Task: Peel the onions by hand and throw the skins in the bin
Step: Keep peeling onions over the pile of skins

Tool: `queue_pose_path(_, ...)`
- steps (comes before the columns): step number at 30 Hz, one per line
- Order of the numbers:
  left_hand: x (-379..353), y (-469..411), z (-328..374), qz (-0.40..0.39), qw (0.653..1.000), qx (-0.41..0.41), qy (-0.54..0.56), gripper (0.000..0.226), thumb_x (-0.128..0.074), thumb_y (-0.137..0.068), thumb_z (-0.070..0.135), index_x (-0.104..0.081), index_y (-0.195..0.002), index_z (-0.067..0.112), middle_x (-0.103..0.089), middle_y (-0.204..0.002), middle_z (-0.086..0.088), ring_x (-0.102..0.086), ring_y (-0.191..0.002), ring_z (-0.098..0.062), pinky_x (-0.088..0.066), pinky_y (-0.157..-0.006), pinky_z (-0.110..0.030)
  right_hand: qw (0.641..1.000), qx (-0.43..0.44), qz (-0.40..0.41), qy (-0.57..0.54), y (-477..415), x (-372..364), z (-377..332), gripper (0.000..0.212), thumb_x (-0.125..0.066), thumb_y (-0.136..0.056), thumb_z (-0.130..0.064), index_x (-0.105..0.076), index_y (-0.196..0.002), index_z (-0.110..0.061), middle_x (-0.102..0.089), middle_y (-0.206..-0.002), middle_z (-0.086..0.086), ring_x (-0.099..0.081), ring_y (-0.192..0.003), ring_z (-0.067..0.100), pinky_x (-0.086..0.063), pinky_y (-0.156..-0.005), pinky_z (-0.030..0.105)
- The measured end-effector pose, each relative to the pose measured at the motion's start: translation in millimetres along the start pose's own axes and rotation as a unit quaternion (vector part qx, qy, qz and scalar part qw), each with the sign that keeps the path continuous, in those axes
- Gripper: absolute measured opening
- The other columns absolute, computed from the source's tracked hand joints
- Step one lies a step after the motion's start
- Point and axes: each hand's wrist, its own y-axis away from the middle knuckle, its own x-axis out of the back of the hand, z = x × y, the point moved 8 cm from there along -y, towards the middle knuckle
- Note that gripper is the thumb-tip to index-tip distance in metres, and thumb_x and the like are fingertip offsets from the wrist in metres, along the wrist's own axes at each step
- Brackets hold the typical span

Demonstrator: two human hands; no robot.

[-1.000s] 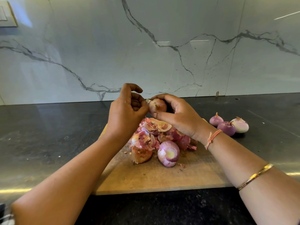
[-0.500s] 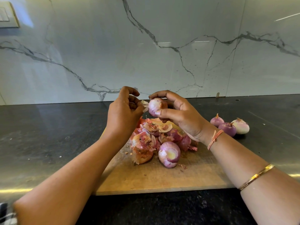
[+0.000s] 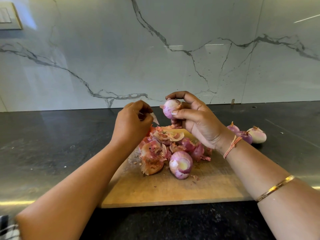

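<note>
My right hand (image 3: 195,120) grips a small purple-white onion (image 3: 169,108) in the air above the wooden cutting board (image 3: 173,189). Just left of it, my left hand (image 3: 131,123) pinches a thin pale strip of skin (image 3: 155,118), now apart from the onion. Under both hands a heap of pink and orange onion skins (image 3: 161,144) lies on the board. A peeled onion (image 3: 181,164) sits at the heap's front edge. No bin is in view.
Three peeled onions (image 3: 247,134) lie on the dark stone counter (image 3: 52,149) to the right of the board. A white marble wall (image 3: 155,49) stands behind the counter, with a switch plate (image 3: 8,16) at its upper left.
My left hand has pulled a strip of skin off the onion and moved left and slightly down. My right hand has lifted the onion a little and turned it.
</note>
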Motion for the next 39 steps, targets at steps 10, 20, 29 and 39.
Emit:
queue_pose_path(10, -6.7, 16.1, 42.9, -0.068, 0.975, -0.176, 0.113, 0.051, -0.077, -0.069, 0.039, -0.042, -0.105, 0.043, -0.054, -0.107, 0.005, -0.057, -0.094, -0.003, -0.050, -0.077, -0.012, 0.995, -0.055, 0.036, -0.072, 1.7, 0.7, 5.1, 0.023, -0.041, -0.091, 0.004, -0.060, -0.090, -0.008, -0.062, -0.088, 0.010, -0.059, -0.072, 0.011, -0.047, -0.052, 0.017)
queue_pose_path(20, -3.7, 17.2, 46.1, -0.040, 0.966, -0.240, 0.085, 0.037, -0.073, -0.076, 0.029, -0.048, -0.102, 0.026, -0.049, -0.099, 0.016, -0.055, -0.087, -0.006, -0.050, -0.074, -0.013, 0.990, -0.107, 0.032, -0.088, 3.4, -2.9, 13.7, 0.024, -0.039, -0.092, -0.008, -0.063, -0.087, -0.011, -0.059, -0.080, 0.008, -0.047, -0.057, 0.013, -0.034, -0.053, 0.022)
queue_pose_path(29, -8.1, 16.3, 42.8, -0.053, 0.968, -0.228, 0.093, 0.036, -0.068, -0.074, 0.038, -0.048, -0.101, 0.025, -0.050, -0.099, 0.014, -0.055, -0.085, -0.009, -0.051, -0.075, -0.020, 0.990, -0.104, 0.033, -0.084, 3.7, -2.4, 15.0, 0.019, -0.045, -0.086, -0.008, -0.064, -0.085, -0.010, -0.057, -0.081, 0.011, -0.048, -0.058, 0.015, -0.034, -0.053, 0.023)
queue_pose_path(39, -11.8, 15.1, 40.1, -0.073, 0.972, -0.206, 0.091, 0.034, -0.067, -0.072, 0.043, -0.051, -0.095, 0.024, -0.052, -0.095, 0.010, -0.054, -0.086, -0.011, -0.051, -0.075, -0.027, 0.992, -0.086, 0.014, -0.092, 2.7, -5.6, 12.0, 0.022, -0.039, -0.088, 0.002, -0.060, -0.089, -0.005, -0.060, -0.085, 0.013, -0.059, -0.065, 0.014, -0.046, -0.051, 0.019)
